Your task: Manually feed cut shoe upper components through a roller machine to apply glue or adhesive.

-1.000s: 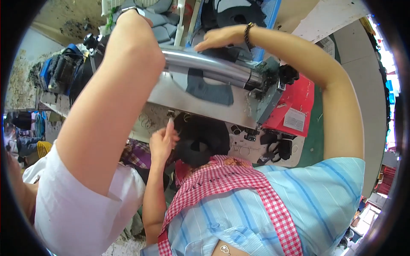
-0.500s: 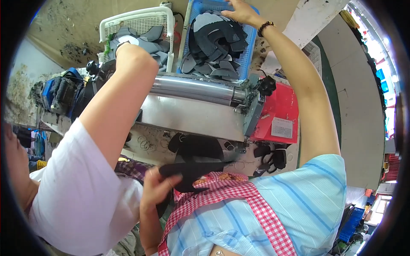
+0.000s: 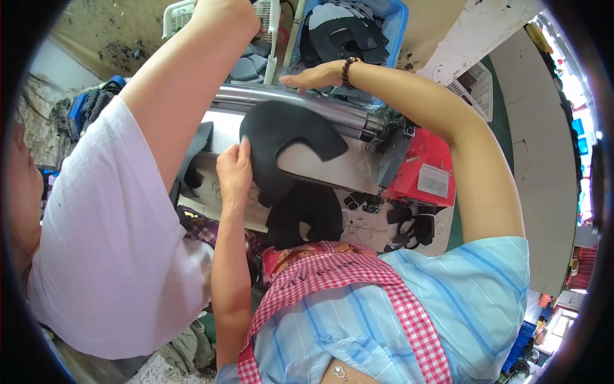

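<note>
My left hand (image 3: 235,168) grips the left edge of a black curved, U-shaped sheet piece (image 3: 265,137). The piece lies across the metal plate of a roller machine, its upper edge close to the shiny metal roller (image 3: 307,107). My right hand (image 3: 312,78), with a beaded bracelet at the wrist, is stretched out flat above the far side of the roller, holding nothing I can see. Below the plate, more black cut pieces (image 3: 310,217) lie near my apron.
A co-worker's bare arm (image 3: 192,70) reaches from the left over a white basket (image 3: 272,38). Beside it stands a blue basket (image 3: 398,29) of dark cut pieces. A red panel (image 3: 409,173) and a black knob end the machine at right. Another black piece (image 3: 195,157) hangs at the plate's left.
My left hand has carried the black piece forward from my apron onto the plate. My right hand has come back from beyond the blue basket to the roller. The co-worker's arm reaches farther.
</note>
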Action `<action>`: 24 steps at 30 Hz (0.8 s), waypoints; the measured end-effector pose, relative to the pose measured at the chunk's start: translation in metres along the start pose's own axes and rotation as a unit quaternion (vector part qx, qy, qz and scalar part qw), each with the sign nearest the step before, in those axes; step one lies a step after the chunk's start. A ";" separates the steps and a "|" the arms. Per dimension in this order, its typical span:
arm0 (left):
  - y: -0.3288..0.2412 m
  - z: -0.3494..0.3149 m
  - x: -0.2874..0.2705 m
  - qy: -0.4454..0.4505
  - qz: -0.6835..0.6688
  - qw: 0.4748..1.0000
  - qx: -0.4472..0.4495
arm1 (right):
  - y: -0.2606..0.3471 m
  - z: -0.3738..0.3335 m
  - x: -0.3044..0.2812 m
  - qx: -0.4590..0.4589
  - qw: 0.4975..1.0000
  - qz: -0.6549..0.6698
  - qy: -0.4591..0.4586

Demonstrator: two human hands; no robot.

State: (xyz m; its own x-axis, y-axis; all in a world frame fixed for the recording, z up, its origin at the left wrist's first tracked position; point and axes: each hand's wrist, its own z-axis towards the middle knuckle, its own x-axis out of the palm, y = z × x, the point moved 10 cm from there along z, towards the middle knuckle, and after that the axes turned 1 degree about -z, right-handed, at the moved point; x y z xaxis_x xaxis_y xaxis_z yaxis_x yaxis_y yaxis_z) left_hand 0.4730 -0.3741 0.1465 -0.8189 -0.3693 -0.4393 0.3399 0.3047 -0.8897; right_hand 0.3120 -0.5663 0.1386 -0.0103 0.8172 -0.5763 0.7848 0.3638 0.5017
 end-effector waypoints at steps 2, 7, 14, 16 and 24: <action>0.015 -0.017 -0.004 0.015 -0.070 0.997 -0.024 | 0.008 -0.019 -0.004 0.022 1.000 0.023 -0.005; 0.053 -0.037 0.003 -0.066 -0.174 0.982 -0.029 | 0.012 -0.027 -0.010 -0.011 1.000 -0.005 -0.017; -0.006 -0.035 0.023 0.092 -0.177 0.973 -0.113 | 0.013 -0.022 -0.032 -0.041 0.989 0.002 -0.140; -0.017 -0.040 0.030 0.128 -0.214 0.964 -0.095 | 0.018 -0.035 -0.067 -0.114 0.957 -0.072 -0.257; -0.045 -0.049 0.045 0.149 -0.460 0.865 -0.135 | 0.152 -0.156 0.040 -0.183 0.857 -0.383 -0.292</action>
State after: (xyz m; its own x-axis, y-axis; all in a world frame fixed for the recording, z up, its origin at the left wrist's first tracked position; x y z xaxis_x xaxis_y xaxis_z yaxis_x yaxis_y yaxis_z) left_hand 0.3983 -0.3614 0.1724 -0.7814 -0.3337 0.5273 -0.6070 0.2107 -0.7663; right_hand 0.3344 -0.4090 0.2924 -0.0410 -0.0489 -0.9980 0.4385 0.8966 -0.0620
